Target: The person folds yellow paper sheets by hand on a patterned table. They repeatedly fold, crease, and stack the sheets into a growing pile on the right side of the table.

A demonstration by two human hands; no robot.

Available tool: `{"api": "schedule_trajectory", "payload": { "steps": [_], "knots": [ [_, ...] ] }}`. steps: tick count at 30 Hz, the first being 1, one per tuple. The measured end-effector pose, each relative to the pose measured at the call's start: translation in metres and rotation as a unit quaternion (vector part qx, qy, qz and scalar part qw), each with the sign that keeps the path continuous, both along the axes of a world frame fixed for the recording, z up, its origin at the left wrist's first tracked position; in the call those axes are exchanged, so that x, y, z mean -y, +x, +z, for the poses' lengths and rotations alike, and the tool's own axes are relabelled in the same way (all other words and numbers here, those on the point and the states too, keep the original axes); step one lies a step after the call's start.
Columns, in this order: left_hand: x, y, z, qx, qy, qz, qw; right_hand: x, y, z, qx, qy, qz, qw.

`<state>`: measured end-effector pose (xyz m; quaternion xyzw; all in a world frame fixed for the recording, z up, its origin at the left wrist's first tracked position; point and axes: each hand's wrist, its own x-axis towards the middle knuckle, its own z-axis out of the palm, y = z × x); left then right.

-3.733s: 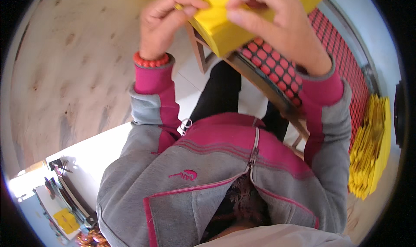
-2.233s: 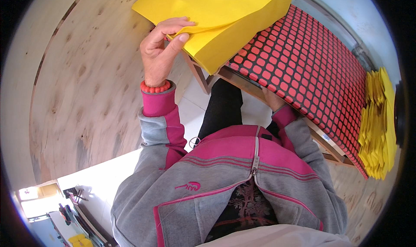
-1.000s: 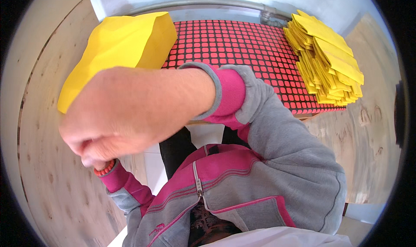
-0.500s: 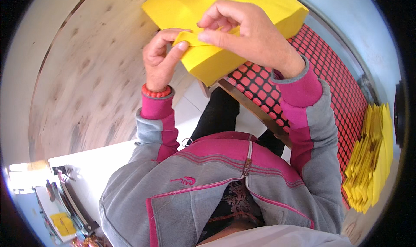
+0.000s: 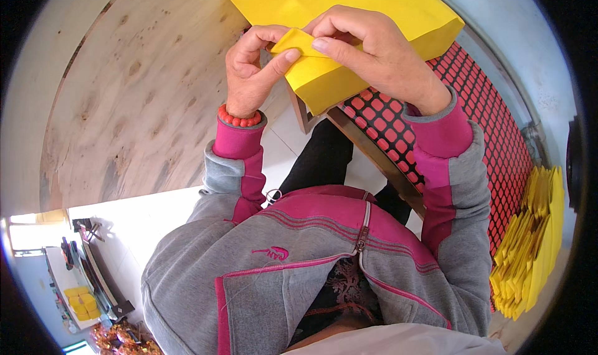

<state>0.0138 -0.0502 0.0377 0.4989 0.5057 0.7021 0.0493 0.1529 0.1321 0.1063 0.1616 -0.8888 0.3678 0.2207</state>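
Note:
A large yellow bag (image 5: 398, 9), folded with creased side panels, stands at the top of the head view. Along its near edge a narrow flap (image 5: 296, 41) is turned over. My left hand (image 5: 254, 68) pinches the left end of this flap, thumb in front and fingers behind. Close beside it, my right hand (image 5: 380, 56) grips the flap between thumb and fingers; its fingertips are partly hidden behind the yellow material. A red bead bracelet (image 5: 240, 117) circles my left wrist.
Under the bag runs a bench or table covered in red-and-black checked cloth (image 5: 479, 118). A pile of folded yellow bags (image 5: 529, 243) sits at its right end. To the left lies a broad wooden board (image 5: 131, 105). Yellow bundles (image 5: 81, 302) rest on a distant table at lower left.
My right fingers, which were lifted apart from the thumb, have closed onto the flap. Both hands and the bag appear farther right in the view, which has itself shifted a little.

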Motion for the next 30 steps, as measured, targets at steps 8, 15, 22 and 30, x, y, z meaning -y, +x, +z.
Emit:
{"api": "schedule_trajectory", "payload": {
  "steps": [8,15,22,30],
  "knots": [
    [0.0006,0.0002,0.0024,-0.006,-0.005,0.012,1.000,0.0020,-0.0015,-0.0028,-0.002,-0.017,-0.002,1.000],
    [0.0004,-0.0033,-0.0005,-0.024,-0.019,0.022,0.999,0.0012,-0.0008,-0.0017,0.010,-0.014,-0.002,1.000],
    [0.0002,-0.0038,-0.0016,-0.021,-0.012,0.013,1.000,0.0027,0.0009,-0.0013,-0.001,-0.014,0.014,1.000],
    [0.0014,-0.0069,-0.0024,-0.041,-0.016,0.012,0.999,0.0012,0.0027,0.0016,0.017,0.024,-0.008,1.000]
  ]
}}
